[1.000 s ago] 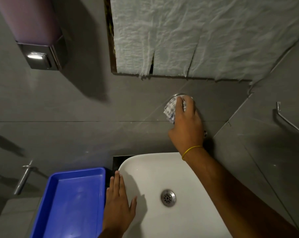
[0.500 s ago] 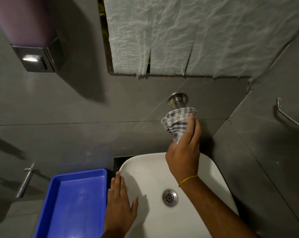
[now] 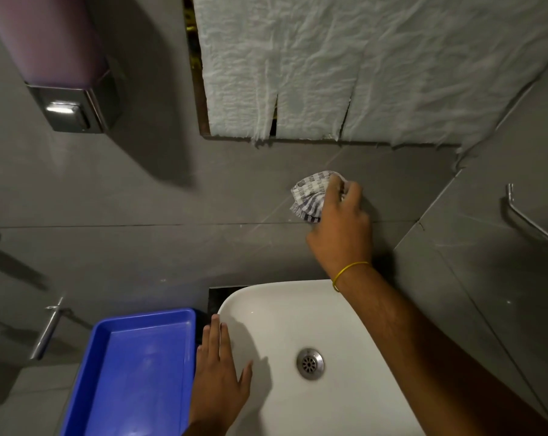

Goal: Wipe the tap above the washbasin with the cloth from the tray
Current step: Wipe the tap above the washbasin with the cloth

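Note:
My right hand grips a bunched checked cloth and presses it against the grey wall above the white washbasin. Cloth and hand cover the wall-mounted tap, so I see none of it. A yellow band circles that wrist. My left hand lies flat, fingers apart, on the basin's left rim. Just left of it stands the blue tray, with nothing in it.
A soap dispenser hangs on the wall at upper left. White crumpled paper covers the mirror above the tap. A metal rail sticks out of the right wall, and another metal handle shows at lower left. The drain sits mid-basin.
My right hand has slid the cloth back up along the tap to the wall, hiding the wall flange that showed half a second ago. My left hand stays put.

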